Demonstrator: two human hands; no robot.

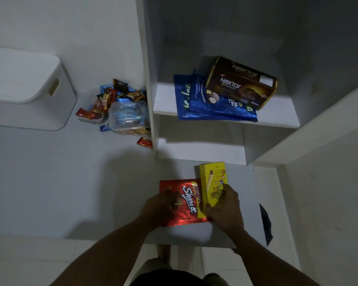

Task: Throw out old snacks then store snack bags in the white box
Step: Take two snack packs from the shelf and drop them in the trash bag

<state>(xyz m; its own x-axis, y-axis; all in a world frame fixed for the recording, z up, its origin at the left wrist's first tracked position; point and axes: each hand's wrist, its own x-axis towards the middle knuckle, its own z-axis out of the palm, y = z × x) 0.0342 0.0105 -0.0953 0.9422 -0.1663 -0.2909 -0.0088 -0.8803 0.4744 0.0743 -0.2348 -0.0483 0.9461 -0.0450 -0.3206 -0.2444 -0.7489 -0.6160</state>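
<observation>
Sorting looks to be in hand. Near the counter's (pixel 70 182) front edge, the right hand (pixel 225 205) grasps the yellow box (pixel 214 180). The left hand (pixel 160 205) lies on the red bag (pixel 186 209), grip unclear. Next probably comes checking the dates on these 2, then carrying keepers to the lidded white box (pixel 25 89) at the far left.

"Nextar" on the brown box (pixel 242 82) (twice), "Share it" on the red bag (pixel 186 203).

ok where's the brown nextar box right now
In the head view the Nextar box is at upper right, on the white shelf inside the open cabinet, lying partly over the blue snack bags.
</observation>
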